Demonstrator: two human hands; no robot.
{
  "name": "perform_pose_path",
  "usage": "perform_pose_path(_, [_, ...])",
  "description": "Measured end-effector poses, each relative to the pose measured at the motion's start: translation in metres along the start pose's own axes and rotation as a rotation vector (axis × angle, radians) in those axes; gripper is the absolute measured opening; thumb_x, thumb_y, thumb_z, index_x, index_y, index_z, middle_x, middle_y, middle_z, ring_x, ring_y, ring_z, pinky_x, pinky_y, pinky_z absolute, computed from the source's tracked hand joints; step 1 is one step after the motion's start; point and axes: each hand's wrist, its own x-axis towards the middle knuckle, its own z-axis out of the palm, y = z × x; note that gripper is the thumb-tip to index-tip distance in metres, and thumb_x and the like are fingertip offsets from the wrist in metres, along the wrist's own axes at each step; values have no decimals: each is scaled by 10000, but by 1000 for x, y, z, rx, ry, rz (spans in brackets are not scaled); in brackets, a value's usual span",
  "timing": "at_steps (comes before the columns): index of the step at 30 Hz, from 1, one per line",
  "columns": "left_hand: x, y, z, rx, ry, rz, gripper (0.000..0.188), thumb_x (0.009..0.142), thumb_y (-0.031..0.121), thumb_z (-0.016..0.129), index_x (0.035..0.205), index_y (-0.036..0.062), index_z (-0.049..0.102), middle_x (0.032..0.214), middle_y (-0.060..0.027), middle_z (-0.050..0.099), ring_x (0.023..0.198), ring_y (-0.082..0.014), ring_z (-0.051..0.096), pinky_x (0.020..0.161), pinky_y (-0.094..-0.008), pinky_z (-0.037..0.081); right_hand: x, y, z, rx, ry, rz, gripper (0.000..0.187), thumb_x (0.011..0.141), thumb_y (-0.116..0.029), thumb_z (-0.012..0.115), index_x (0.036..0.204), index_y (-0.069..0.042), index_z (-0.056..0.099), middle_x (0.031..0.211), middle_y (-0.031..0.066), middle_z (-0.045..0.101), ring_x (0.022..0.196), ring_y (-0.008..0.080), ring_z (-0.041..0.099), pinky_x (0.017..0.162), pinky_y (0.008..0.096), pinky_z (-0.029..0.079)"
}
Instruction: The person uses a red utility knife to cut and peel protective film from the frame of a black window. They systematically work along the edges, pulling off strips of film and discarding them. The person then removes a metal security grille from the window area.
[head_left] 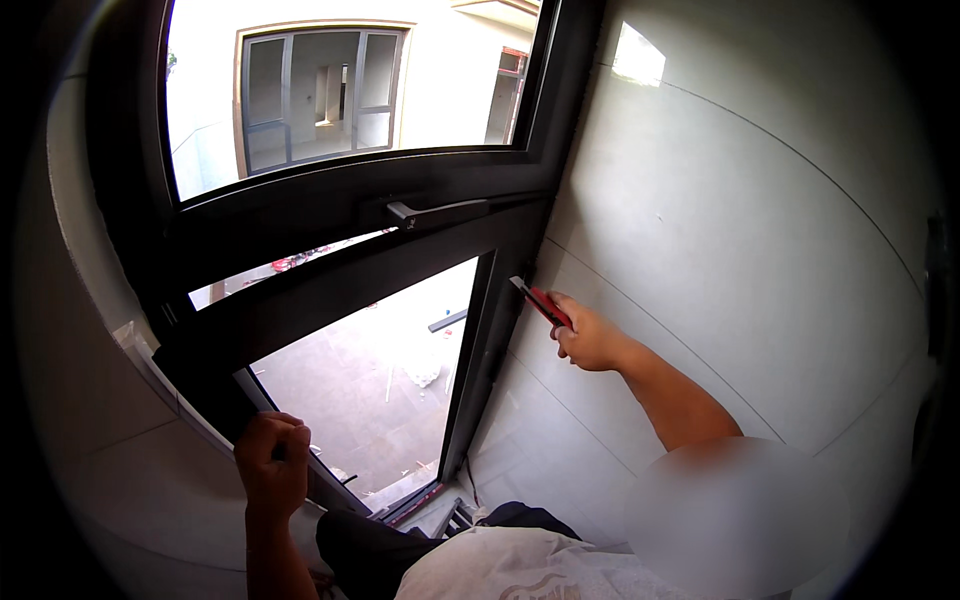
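Note:
My right hand (590,335) is closed round a red and black utility knife (547,308). Its blade tip points up and left, close to the join between the dark window frame (489,330) and the tiled wall. At the lower left, my left hand (274,458) is curled into a fist beside the lower left side of that frame. A small dark spot shows among its fingers; what it holds, if anything, I cannot make out. Above both hands, a dark window handle (437,213) lies along the middle of the opening sash.
Light tiled wall (720,230) rises on my right, close to the knife hand. My knees (375,543) are near the window's bottom. Through the glass a paved floor (350,400) shows with scattered debris, and across it a building with a grey-framed window (322,95).

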Motion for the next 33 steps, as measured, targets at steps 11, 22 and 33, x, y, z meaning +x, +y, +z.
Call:
perform_pose_path(11, [99,11,-16,781,190,337,484,931,165,718,1377,47,572,1356,-173,597,1322,-330,553,1217,-547,352,74,41,-59,-193,598,-53,516,1055,-302,609,1502,-47,558,1229,264,734,1117,411,724,984,463,553])
perform_pose_path(22, [101,-21,-4,854,186,337,554,926,209,718,1439,82,549,1376,-141,608,1339,-316,551,1231,-576,311,124,6,-141,-457,793,-127,506,1032,-159,500,1529,-215,580,1212,224,748,1087,420,725,991,489,573])
perform_pose_path(33, [103,-21,-6,813,210,360,506,935,198,710,1407,68,583,1332,-134,637,1310,-314,576,1217,-569,323,89,49,-39,-688,442,153,613,968,-50,520,1541,-265,549,1109,265,750,1016,451,732,940,530,584])
